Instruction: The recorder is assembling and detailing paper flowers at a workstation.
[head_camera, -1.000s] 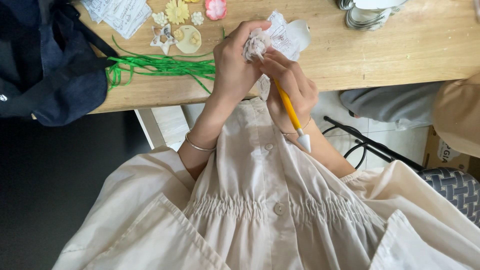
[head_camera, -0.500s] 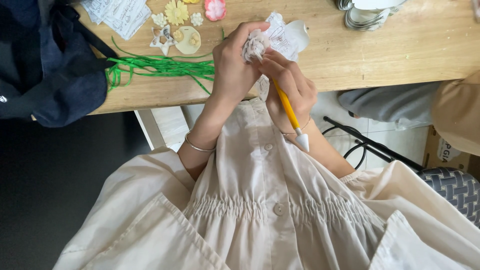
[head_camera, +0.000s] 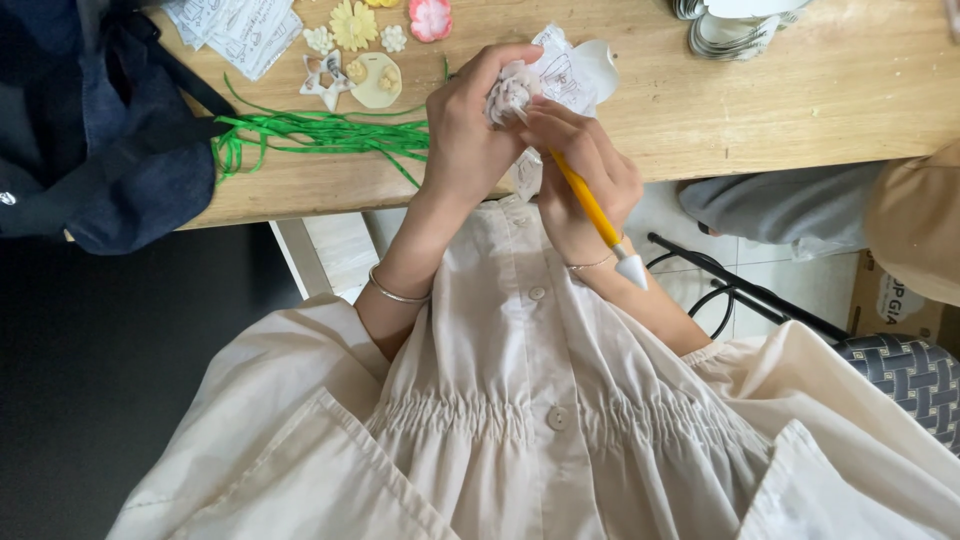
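left hand (head_camera: 462, 135) pinches the pale clay flower (head_camera: 508, 92); right hand (head_camera: 585, 165) grips a yellow modelling tool (head_camera: 590, 208). pressing too hard could tear petals.

It looked like a craft workshop: a wooden table (head_camera: 800, 110) carried clay flowers (head_camera: 352, 22) and green wires (head_camera: 320, 135).

A small pale clay flower (head_camera: 508, 92) sat pinched at fingertip height just above the wooden table edge, ruffled and whitish-pink. A yellow-handled modelling tool (head_camera: 592, 212) slanted down from it, its white cone tip pointing toward the lap.
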